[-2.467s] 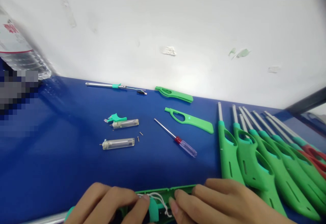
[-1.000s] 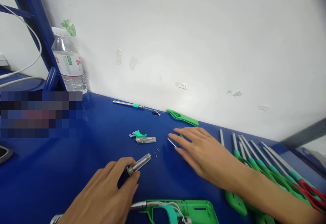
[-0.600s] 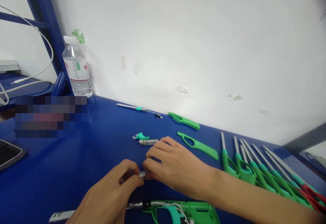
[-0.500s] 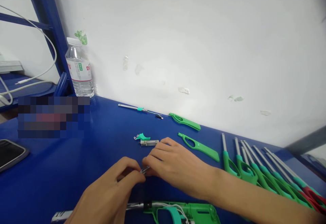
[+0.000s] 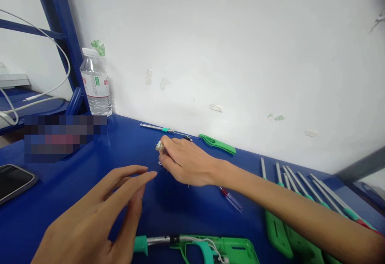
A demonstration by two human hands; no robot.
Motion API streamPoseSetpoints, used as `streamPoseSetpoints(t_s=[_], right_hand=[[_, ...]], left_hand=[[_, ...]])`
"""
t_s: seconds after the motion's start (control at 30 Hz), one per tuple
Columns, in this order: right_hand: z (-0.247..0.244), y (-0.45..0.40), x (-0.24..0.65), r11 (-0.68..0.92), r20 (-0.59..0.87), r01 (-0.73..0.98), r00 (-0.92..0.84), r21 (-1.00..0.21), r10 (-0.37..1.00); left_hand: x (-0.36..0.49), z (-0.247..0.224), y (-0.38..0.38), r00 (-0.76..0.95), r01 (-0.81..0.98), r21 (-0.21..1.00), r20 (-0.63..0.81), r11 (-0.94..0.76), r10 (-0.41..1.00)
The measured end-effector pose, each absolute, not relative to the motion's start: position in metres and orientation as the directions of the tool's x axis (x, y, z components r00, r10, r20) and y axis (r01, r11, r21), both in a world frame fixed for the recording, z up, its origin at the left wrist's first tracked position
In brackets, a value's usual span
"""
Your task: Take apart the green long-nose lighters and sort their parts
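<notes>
My right hand point(image 5: 183, 160) reaches over the middle of the blue table, its thumb and fingers closed on a small clear and metallic part point(image 5: 159, 147). My left hand point(image 5: 105, 212) hovers at the lower left, fingers apart and holding nothing. Below the hands lies an opened green lighter body point(image 5: 237, 250) with white wires, a teal trigger point(image 5: 207, 252) and a metal tube point(image 5: 159, 240). A screwdriver point(image 5: 233, 200) with a clear handle rests under my right forearm. Behind my right hand are a thin metal rod point(image 5: 153, 127) with a teal ring and a green handle shell point(image 5: 218, 144).
Several green lighters with metal tubes point(image 5: 296, 180) lie at the right, partly under my forearm. A water bottle point(image 5: 96, 85) stands by the wall at the back left. A phone point(image 5: 13, 180) lies at the left edge, below a blurred patch.
My right hand has moved up and left onto the small part. My left hand has drawn back and opened. The screwdriver now shows; the nearer green shell is hidden by my right arm.
</notes>
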State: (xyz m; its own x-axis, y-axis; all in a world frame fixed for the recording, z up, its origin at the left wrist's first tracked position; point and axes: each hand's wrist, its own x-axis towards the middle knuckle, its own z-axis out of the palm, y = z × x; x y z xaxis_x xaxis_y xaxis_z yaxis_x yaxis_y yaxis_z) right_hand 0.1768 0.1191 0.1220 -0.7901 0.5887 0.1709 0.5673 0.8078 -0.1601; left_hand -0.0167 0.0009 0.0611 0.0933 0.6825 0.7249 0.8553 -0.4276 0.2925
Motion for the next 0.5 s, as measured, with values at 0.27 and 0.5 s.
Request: streamPoseSetpoints(t_s=[0.27,0.5], right_hand=[[0.111,0.15,0.162,0.817,0.02,0.545,-0.83,-0.188,0.558],[0.106,0.151,0.155,0.798,-0.016,0.579,-0.811,-0.168,0.585]], left_hand=[[-0.018,0.057,-0.005,0.097,0.85,0.31,0.702,-0.425,0.706],[-0.014,0.069,-0.001,0.055,0.845,0.357,0.682,-0.397,0.73]])
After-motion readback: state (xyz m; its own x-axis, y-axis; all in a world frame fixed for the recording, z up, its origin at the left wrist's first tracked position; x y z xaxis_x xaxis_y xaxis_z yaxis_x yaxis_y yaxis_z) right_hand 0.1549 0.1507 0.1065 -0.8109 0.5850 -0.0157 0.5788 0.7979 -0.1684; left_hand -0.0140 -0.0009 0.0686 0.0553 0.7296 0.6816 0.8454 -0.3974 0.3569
